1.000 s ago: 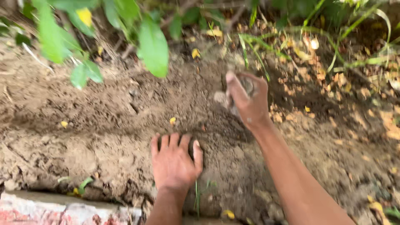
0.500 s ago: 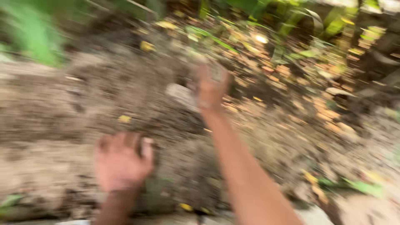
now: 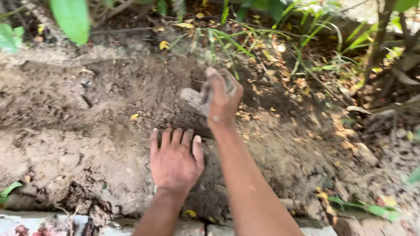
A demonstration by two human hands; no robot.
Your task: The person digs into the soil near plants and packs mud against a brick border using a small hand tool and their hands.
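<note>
Here, right hand (image 3: 222, 97) clenched around a stone (image 3: 192, 97), left hand (image 3: 175, 159) flat on soil (image 3: 78, 144).

Grey, mud-caked trowel (image 3: 202, 97), gripped in the right hand (image 3: 222, 99), blade tilted down touching loose brown soil (image 3: 131, 96).
</note>
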